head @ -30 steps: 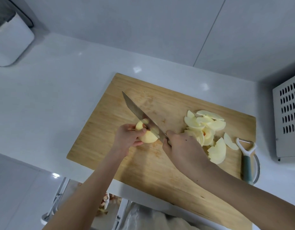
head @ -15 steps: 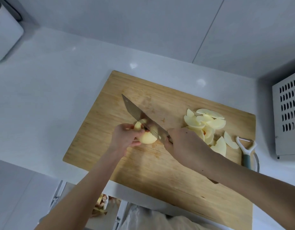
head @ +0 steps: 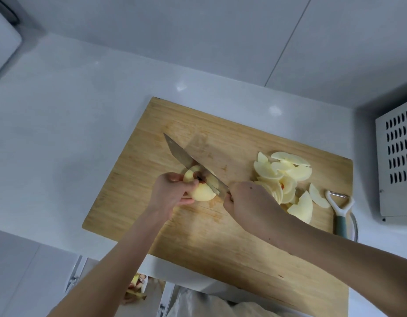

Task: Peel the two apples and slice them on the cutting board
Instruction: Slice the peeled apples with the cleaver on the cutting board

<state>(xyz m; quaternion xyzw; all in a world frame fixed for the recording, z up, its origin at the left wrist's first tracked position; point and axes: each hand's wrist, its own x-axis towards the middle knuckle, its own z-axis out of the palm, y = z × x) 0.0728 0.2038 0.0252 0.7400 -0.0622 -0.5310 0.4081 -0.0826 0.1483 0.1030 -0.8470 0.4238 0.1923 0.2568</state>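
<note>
The left hand [head: 171, 194] curls fingers and thumb round the peeled apple [head: 203, 192], which sits on the cutting board [head: 133, 202] right at its fingertips, core showing beside the blade. The right hand [head: 251, 202] is clenched round the handle of the knife [head: 186, 156]; the blade runs out from its knuckles, across the apple, its edge in the flesh. A pile of apple slices [head: 287, 177] lies just behind the right hand, and a peeler [head: 339, 211] lies further out on that side, at the board's edge
</note>
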